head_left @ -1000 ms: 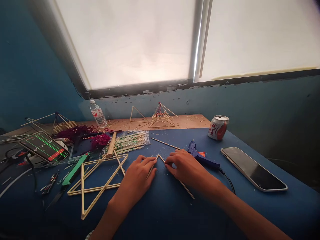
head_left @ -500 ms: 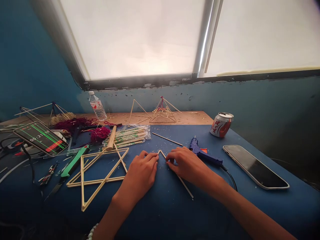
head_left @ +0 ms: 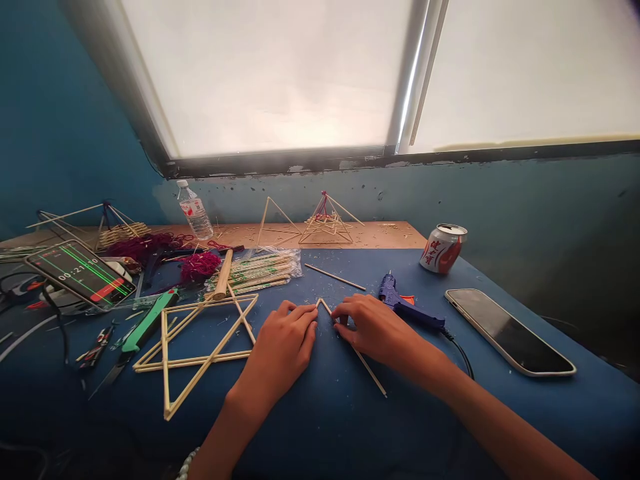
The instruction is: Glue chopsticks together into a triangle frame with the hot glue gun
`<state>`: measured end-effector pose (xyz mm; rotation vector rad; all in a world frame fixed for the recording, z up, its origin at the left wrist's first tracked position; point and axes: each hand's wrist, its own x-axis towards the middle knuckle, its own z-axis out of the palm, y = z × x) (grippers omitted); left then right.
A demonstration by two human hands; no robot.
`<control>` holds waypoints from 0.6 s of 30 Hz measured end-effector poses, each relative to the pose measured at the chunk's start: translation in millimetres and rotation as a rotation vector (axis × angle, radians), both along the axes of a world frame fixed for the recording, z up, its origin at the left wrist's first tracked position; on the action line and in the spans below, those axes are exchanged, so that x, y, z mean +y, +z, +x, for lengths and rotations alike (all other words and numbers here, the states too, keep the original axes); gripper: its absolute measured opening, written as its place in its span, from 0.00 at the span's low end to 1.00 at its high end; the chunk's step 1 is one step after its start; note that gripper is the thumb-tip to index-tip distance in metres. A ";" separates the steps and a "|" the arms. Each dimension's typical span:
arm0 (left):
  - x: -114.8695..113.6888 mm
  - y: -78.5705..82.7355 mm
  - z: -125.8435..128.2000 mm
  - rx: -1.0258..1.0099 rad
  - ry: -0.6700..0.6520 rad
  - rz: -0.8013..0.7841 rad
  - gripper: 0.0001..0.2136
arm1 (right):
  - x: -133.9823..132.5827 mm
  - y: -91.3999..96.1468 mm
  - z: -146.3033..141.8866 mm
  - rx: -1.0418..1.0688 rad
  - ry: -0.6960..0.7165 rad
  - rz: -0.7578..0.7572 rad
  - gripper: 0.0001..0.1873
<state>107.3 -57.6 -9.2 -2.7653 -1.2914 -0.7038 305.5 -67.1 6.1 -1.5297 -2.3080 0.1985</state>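
Note:
Two thin wooden sticks meet in a point on the blue tabletop between my hands. My right hand [head_left: 373, 330] is closed with its fingertips on the right-hand stick [head_left: 371, 373], whose lower end slants out below the palm. My left hand [head_left: 286, 340] has its fingers together over the other stick near the joint, hiding most of it. Beside my left wrist lies a star-shaped frame of doubled wooden sticks [head_left: 203, 363]. A blue glue gun [head_left: 413, 312] rests just beyond my right hand. One loose stick [head_left: 335, 277] lies ahead of the joint.
At left are a green utility knife [head_left: 150, 323], a phone showing a timer [head_left: 83, 273] and red yarn [head_left: 200, 267]. Packaged sticks [head_left: 267, 272], a bottle [head_left: 195, 212] and a stick pyramid [head_left: 326, 223] stand farther back. Right are a can [head_left: 443, 250] and another phone [head_left: 510, 331].
Both hands stay almost still at the joined sticks. The view has shifted very slightly.

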 end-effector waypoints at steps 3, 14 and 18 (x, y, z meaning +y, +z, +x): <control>-0.5 6.2 -2.2 -0.024 -0.013 0.009 0.17 | -2.7 7.1 -0.2 0.078 -0.012 0.041 0.09; -22.7 10.9 -50.1 -0.315 0.005 0.318 0.08 | -6.8 23.4 2.6 0.368 -0.166 0.339 0.12; -28.9 -5.4 -55.5 -0.374 0.034 0.402 0.05 | -11.2 22.6 7.1 0.566 -0.141 0.542 0.24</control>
